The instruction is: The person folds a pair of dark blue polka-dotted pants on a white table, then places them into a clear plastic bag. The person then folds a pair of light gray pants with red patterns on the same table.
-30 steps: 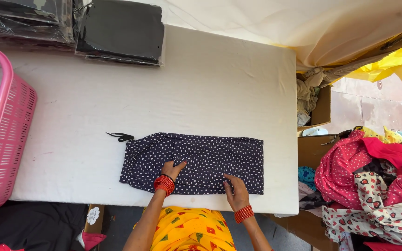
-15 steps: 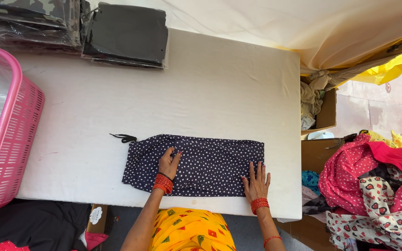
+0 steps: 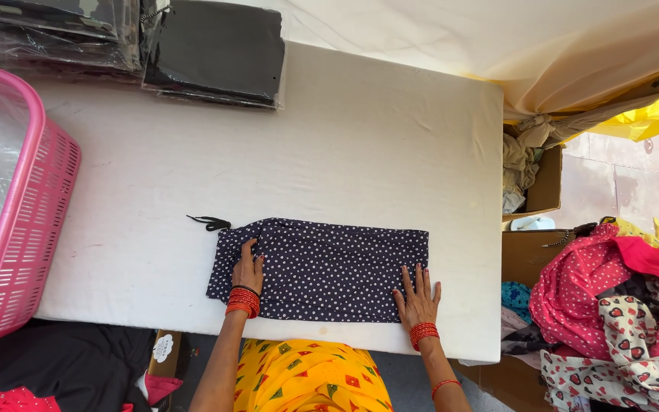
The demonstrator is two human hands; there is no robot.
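White padded table, folded dotted navy cloth lying near its front edge, left hand flat on the cloth's left end, right hand flat at its right corner, fingers spread and released, pink basket at left, black packets at back

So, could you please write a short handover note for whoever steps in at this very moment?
Left hand: flat on the left part of the dotted dark cloth, holding nothing.
Right hand: flat, fingers spread, at the cloth's lower right corner.
The cloth lies folded into a long strip near the front edge of the white table, its black drawstring sticking out at the left end.
Done: long fold made and flat.
Left: probably folding it shorter; the pink basket stands to the left.
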